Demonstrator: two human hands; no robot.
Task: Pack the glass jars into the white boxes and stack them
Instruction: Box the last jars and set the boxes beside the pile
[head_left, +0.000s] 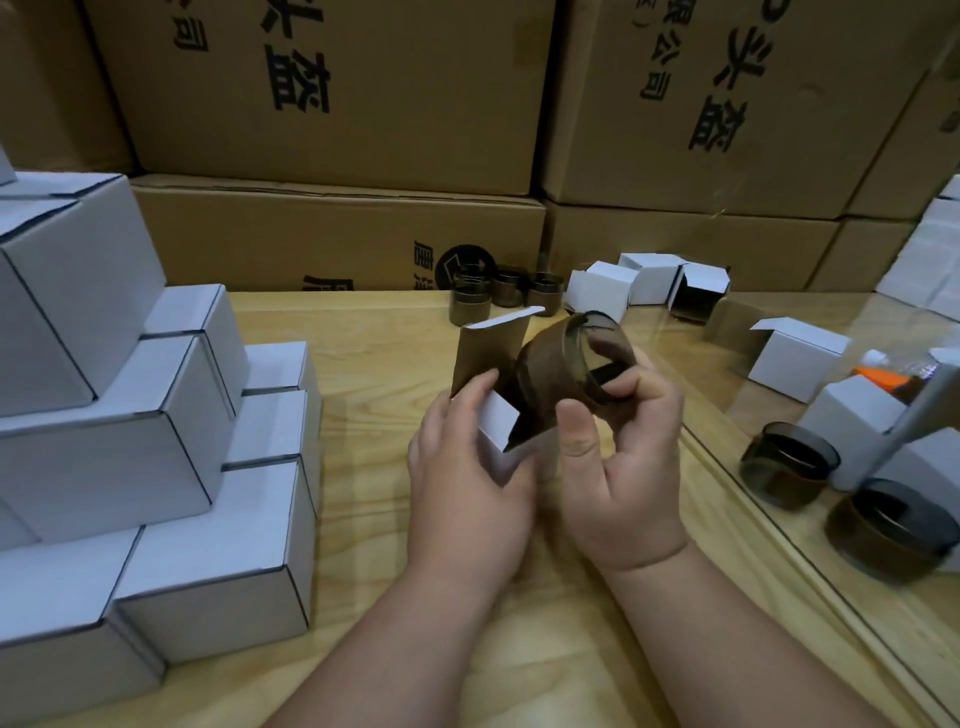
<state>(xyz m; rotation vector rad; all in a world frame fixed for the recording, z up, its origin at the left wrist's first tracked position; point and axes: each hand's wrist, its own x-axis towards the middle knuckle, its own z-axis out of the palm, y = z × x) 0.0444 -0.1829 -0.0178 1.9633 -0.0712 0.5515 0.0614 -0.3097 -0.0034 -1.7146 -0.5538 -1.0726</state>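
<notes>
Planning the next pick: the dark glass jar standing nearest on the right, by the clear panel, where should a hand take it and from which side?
Grip the nearest jar by its round side wall, coming down from above, fingers spread across the open rim. It stands upright, mouth up, low and wide. Another jar and a white box crowd it behind, so a sideways approach looks tighter.

Glossy smoked-glass jar (563, 374), matt white cardboard box (496, 410), pale grained wood table (374, 332), brown corrugated cartons (332, 88)
</notes>
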